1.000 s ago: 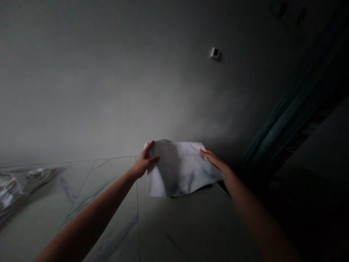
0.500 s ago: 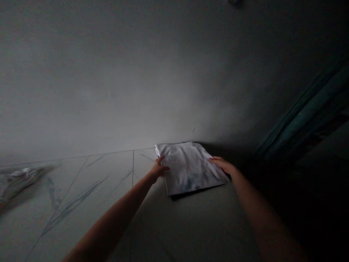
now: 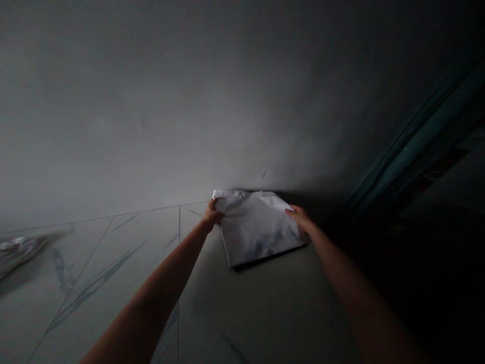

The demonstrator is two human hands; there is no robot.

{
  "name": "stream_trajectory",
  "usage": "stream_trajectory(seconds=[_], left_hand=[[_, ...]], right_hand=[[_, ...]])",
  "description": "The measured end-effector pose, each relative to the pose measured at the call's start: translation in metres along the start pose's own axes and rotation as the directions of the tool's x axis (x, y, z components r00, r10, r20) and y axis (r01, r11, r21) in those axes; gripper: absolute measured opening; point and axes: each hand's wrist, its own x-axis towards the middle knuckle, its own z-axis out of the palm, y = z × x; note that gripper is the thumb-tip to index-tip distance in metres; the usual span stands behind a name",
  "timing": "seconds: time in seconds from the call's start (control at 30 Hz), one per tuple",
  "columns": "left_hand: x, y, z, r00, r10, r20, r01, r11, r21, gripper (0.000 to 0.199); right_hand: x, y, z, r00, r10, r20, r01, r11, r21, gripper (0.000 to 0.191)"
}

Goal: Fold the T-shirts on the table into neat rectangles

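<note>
A folded white shirt (image 3: 257,222) with a blurred grey-blue patch near its front edge is between my two hands, close to the wall. Along its front edge a dark strip shows underneath; whether that is cloth or shadow I cannot tell. My left hand (image 3: 213,214) grips the left side, thumb on top and fingers around the edge. On the right side, my right hand (image 3: 300,218) pinches the edge, with its thumb partly hidden. The cloth's far edge is slightly rumpled.
A marble-patterned tile floor (image 3: 125,283) meets a plain grey wall (image 3: 170,111) behind the shirt. Another crumpled pale cloth (image 3: 18,253) lies at the far left. Teal hanging fabric (image 3: 413,146) and deep shadow fill the right side.
Both hands have closed more firmly on the shirt's sides, and its far edge has bunched up a little. The whole view has shifted slightly.
</note>
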Motion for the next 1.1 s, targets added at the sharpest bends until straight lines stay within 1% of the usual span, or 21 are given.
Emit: stream_trajectory(seconds=[0.07, 0.17, 0.2, 0.27, 0.33, 0.4, 0.47, 0.57, 0.63, 0.7, 0.73, 0.77, 0.8, 0.87, 0.9, 0.93, 0.97, 1.0, 1.03, 1.1], left_hand=[[-0.006, -0.004, -0.002, 0.994, -0.077, -0.072, 0.082, 0.994, 0.066, 0.091], [-0.025, -0.010, -0.004, 0.984, -0.089, -0.152, 0.109, 0.986, 0.129, 0.084], [-0.034, -0.012, -0.004, 0.985, -0.076, -0.153, 0.099, 0.983, 0.153, 0.081], [-0.057, -0.016, -0.003, 0.995, -0.033, -0.096, 0.051, 0.980, 0.194, 0.076], [-0.078, -0.018, 0.000, 1.000, 0.000, -0.012, 0.003, 0.972, 0.237, 0.073], [-0.093, -0.016, 0.003, 1.000, -0.006, 0.029, -0.002, 0.967, 0.256, 0.068], [-0.101, -0.010, 0.007, 1.000, -0.015, 0.018, 0.010, 0.969, 0.247, 0.061], [-0.106, -0.006, 0.010, 1.000, -0.013, -0.013, 0.016, 0.971, 0.239, 0.052], [-0.108, -0.010, 0.010, 0.999, -0.024, -0.027, 0.030, 0.961, 0.276, 0.050], [-0.112, -0.016, 0.008, 0.998, -0.055, -0.042, 0.066, 0.936, 0.345, 0.047], [-0.114, -0.019, 0.007, 0.997, -0.059, -0.046, 0.072, 0.915, 0.397, 0.047], [-0.115, -0.021, 0.006, 0.998, -0.038, -0.045, 0.055, 0.884, 0.465, 0.048], [-0.115, -0.021, 0.005, 0.999, 0.013, -0.039, 0.011, 0.838, 0.545, 0.049], [-0.110, -0.016, 0.007, 0.984, 0.181, -0.002, -0.126, 0.696, 0.707, 0.051], [-0.104, -0.011, 0.011, 0.962, 0.270, 0.032, -0.196, 0.605, 0.772, 0.050], [-0.097, -0.005, 0.016, 0.937, 0.341, 0.075, -0.253, 0.517, 0.818, 0.049], [-0.087, 0.001, 0.023, 0.915, 0.387, 0.118, -0.296, 0.443, 0.846, 0.047], [-0.075, 0.006, 0.031, 0.900, 0.406, 0.161, -0.329, 0.388, 0.861, 0.047], [-0.063, 0.010, 0.040, 0.892, 0.402, 0.205, -0.357, 0.352, 0.865, 0.049], [-0.037, 0.014, 0.056, 0.890, 0.368, 0.270, -0.397, 0.330, 0.856, 0.055]], right_hand=[[0.000, 0.004, -0.001, 0.999, 0.050, 0.006, -0.049, 0.998, -0.048, 0.021], [-0.005, 0.010, -0.007, 0.994, 0.109, 0.017, -0.106, 0.988, -0.115, 0.016], [-0.008, 0.012, -0.009, 0.993, 0.121, 0.017, -0.117, 0.985, -0.129, 0.016], [-0.015, 0.017, -0.014, 0.992, 0.127, 0.023, -0.121, 0.979, -0.163, 0.015], [-0.020, 0.019, -0.018, 0.997, 0.072, 0.018, -0.066, 0.971, -0.229, 0.013], [-0.023, 0.016, -0.021, 1.000, -0.023, 0.004, 0.023, 0.953, -0.302, 0.013], [-0.022, 0.009, -0.023, 0.995, -0.102, -0.014, 0.092, 0.937, -0.338, 0.018], [-0.017, -0.002, -0.027, 0.988, -0.150, -0.024, 0.131, 0.920, -0.369, 0.026], [-0.016, -0.004, -0.029, 0.988, -0.153, -0.020, 0.131, 0.901, -0.414, 0.030], [-0.019, 0.001, -0.029, 0.992, -0.123, -0.012, 0.104, 0.878, -0.467, 0.034], [-0.022, 0.005, -0.029, 0.995, -0.100, -0.009, 0.083, 0.866, -0.493, 0.036], [-0.025, 0.008, -0.027, 0.997, -0.071, -0.011, 0.055, 0.856, -0.514, 0.037], [-0.029, 0.010, -0.025, 0.999, -0.046, -0.026, 0.025, 0.841, -0.541, 0.038], [-0.038, 0.006, -0.017, 0.996, -0.054, -0.074, -0.004, 0.782, -0.623, 0.039], [-0.042, 0.001, -0.010, 0.992, -0.090, -0.085, 0.010, 0.742, -0.671, 0.041], [-0.046, -0.007, -0.001, 0.988, -0.140, -0.069, 0.049, 0.700, -0.713, 0.042], [-0.048, -0.018, 0.010, 0.982, -0.189, -0.027, 0.107, 0.662, -0.742, 0.044], [-0.050, -0.029, 0.022, 0.974, -0.223, 0.036, 0.174, 0.638, -0.750, 0.045], [-0.050, -0.041, 0.035, 0.967, -0.232, 0.104, 0.231, 0.633, -0.739, 0.048], [-0.047, -0.063, 0.061, 0.960, -0.198, 0.199, 0.280, 0.640, -0.715, 0.053]])
